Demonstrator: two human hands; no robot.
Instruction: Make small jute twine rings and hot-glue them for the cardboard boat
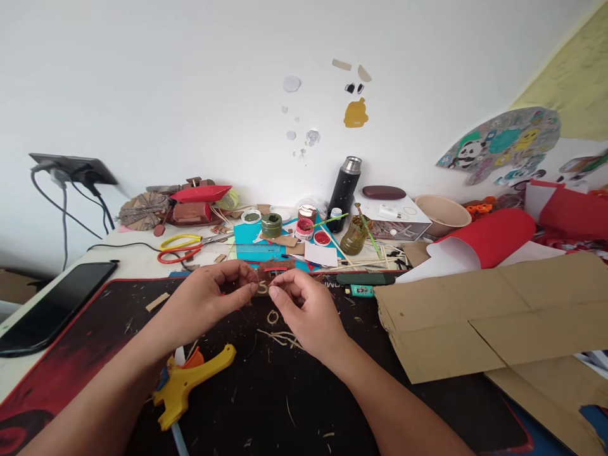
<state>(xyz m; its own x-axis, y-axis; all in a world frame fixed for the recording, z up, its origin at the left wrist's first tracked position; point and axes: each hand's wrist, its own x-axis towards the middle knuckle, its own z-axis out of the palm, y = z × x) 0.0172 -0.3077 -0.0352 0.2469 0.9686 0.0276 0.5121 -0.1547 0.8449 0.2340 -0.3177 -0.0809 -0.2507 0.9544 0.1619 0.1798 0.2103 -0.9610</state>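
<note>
Both hands are raised over the dark mat (266, 405), fingertips facing each other with a small gap between them. My left hand (213, 291) has its thumb and fingers pinched together, and what they hold is too small to name. Likewise closed, my right hand (306, 307) pinches something too thin to make out. Just below the fingertips lies a small twine ring (272, 317). Several pale twine strands (282, 339) rest on the mat beside my right hand. A yellow glue gun (192, 383) lies under my left forearm.
Behind the hands are open paint jars (272, 226), scissors (183, 247), a brush jar (354, 235) and a black flask (344, 187). Cardboard sheets (475, 316) cover the right side, with rolled red paper (489, 240) behind. A phone (57, 304) lies at the left.
</note>
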